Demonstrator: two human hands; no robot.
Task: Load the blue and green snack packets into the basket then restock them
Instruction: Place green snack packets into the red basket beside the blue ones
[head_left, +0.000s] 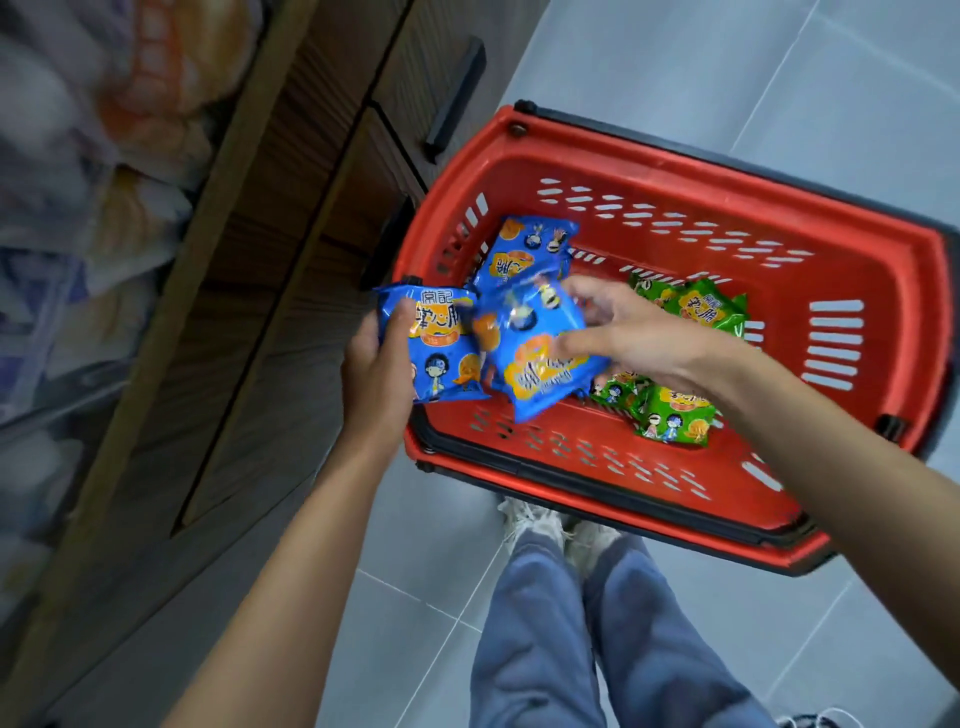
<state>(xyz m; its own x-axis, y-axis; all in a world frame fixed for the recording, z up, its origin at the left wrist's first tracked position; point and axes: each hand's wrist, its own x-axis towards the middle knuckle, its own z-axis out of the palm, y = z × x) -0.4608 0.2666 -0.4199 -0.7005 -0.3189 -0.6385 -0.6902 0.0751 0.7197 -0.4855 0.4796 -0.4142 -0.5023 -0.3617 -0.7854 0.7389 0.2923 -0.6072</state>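
- Shelving of brown wood (244, 312) along the left, stock on it too blurred to read.
- Red slotted plastic basket (857, 270) on grey floor tiles, just beside the shelving.
- Green foil snack packets (675, 421) inside, partly hidden under the right forearm.
- Blue foil snack packets (524, 249): one loose inside, one gripped upright by left hand (374, 379) fingers, nearer the shelving; a blurred bunch pinched by right hand (644, 332) fingers, count unclear.
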